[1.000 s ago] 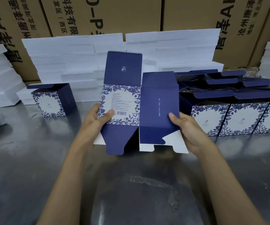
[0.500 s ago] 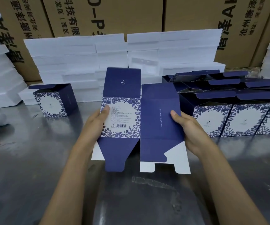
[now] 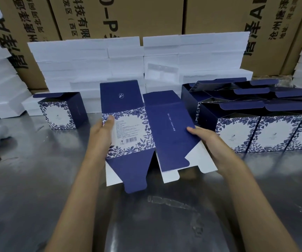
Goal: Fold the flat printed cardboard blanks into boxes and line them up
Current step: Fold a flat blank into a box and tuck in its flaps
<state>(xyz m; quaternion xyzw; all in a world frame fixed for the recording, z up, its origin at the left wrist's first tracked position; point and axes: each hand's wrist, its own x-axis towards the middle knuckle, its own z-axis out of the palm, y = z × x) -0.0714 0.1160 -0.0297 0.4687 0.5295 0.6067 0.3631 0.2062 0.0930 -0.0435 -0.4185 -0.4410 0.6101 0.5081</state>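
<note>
Brown shipping cartons [image 3: 121, 17]: fill the top of the frame, printed with large black characters.
White foam stacks [image 3: 84, 66]: across the upper middle, in front of the cartons.
Steel table [image 3: 28, 188]: covers the lower half, shiny.
Row of folded boxes [image 3: 273, 131]: right of centre, lids open, side by side.
Lone folded box [image 3: 61, 110]: left of centre, lid flap up.
Cardboard blank [image 3: 146, 128]: centre of frame, held above the table, still nearly flat, bottom flaps hanging toward the viewer.
Left hand [image 3: 101, 135]: pinches the blank's left edge, thumb on the floral label panel.
Right hand [image 3: 212, 142]: grips the right edge, thumb on the plain navy panel.
Step in hand: squaring the sleeve open, by my judgement.
Doing it well: push the two edges toward each other so the creases break cleanly, keeping thumbs off the bottom flaps.
</note>
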